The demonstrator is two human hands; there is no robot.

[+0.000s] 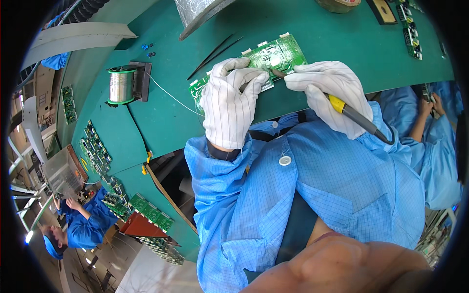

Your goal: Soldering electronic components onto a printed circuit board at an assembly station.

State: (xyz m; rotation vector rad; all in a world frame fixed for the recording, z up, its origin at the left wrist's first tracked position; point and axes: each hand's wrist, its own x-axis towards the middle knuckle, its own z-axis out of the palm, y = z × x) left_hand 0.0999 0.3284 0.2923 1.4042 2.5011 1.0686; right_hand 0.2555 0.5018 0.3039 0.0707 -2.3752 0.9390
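Observation:
A green circuit board (281, 52) with white connectors lies on the green bench mat. My right hand (337, 93), in a white striped glove, is closed around a soldering iron (349, 111) with a yellow and dark grey handle. The iron's tip points left, close to the board's near edge. My left hand (229, 100), gloved alike, covers the board's left part and pinches thin solder wire (173, 95) near that tip. This wire runs from a spool (121, 87) with green rims at the left. The pinched end is hard to see between the fingers.
Dark tweezers (210, 56) lie behind my left hand. A silvery metal duct (198, 14) stands at the far edge. More boards line the left bench (95, 146) and the far right (411, 36). Co-workers in blue (90, 222) sit at left and right.

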